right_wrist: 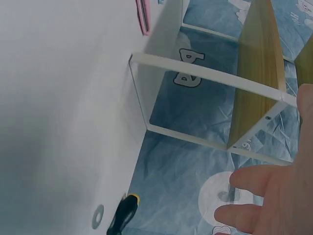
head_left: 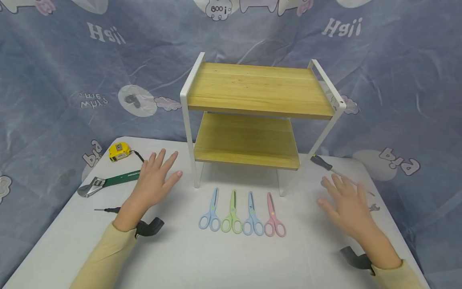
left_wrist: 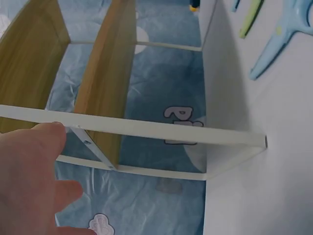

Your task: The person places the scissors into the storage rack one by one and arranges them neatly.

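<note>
My left hand (head_left: 153,182) hovers over the left of the table with fingers spread, nearest the green-handled adjustable wrench (head_left: 108,181). Over the right side, my right hand (head_left: 346,204) is also spread and holds nothing, overlapping a long screwdriver (head_left: 321,162) in the head view. Between the hands lies a row of scissors: a blue pair (head_left: 210,216), a green pair (head_left: 232,218), another blue pair (head_left: 252,220) and a pink pair (head_left: 274,220), blades pointing away from me. Behind them stands a two-tier wooden shelf (head_left: 260,88) with a white frame.
A yellow tape measure (head_left: 119,151) sits at the back left. Nearer the front left is a small dark-handled screwdriver (head_left: 112,210), partly behind the left wrist. An open-end wrench (head_left: 374,207) shows beside the right hand. Printed blue-grey cloth (head_left: 54,80) hangs around the white table (head_left: 223,261).
</note>
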`<state>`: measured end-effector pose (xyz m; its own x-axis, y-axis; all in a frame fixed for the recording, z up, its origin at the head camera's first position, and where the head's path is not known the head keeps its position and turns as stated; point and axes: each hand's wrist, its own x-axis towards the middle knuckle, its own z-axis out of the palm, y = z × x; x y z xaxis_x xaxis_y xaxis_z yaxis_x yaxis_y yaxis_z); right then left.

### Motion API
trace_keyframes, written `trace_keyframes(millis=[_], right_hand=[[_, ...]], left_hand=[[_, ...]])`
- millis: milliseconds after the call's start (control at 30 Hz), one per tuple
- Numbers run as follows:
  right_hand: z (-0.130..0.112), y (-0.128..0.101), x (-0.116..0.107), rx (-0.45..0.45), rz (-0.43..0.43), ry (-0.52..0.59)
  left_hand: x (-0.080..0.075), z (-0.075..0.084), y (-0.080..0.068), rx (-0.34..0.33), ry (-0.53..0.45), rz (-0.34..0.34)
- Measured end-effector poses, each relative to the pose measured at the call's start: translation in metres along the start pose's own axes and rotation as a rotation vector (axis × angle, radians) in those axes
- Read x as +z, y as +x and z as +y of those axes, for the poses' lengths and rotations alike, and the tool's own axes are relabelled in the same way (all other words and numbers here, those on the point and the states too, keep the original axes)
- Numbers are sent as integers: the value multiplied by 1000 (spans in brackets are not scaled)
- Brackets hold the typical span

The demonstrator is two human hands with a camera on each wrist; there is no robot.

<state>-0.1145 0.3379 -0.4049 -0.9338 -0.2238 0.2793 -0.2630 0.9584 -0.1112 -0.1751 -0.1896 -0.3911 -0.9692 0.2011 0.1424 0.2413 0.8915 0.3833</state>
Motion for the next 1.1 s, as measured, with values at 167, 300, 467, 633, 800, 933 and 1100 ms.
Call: trace_keyframes(millis=[167,300,467,633,800,933,1100], right_hand=[[-8,-2,10,-9,17,26],[-16,-4,18,-12,23,55],[-27,-9,32,-29,30,118],[-37,-15,47,-69,56,250],[-47,-24,58,-52,32,334],[-53,-28,67,-65,38,425],[-58,-27,75,-77,61,529]], left_hand=[[5,5,3,14,-75,56],[9,6,5,40,-150,105],[14,8,11,72,-290,129],[18,15,18,60,-407,119],[20,22,24,33,-489,123],[23,27,28,31,-545,130],[26,32,33,42,-620,149]])
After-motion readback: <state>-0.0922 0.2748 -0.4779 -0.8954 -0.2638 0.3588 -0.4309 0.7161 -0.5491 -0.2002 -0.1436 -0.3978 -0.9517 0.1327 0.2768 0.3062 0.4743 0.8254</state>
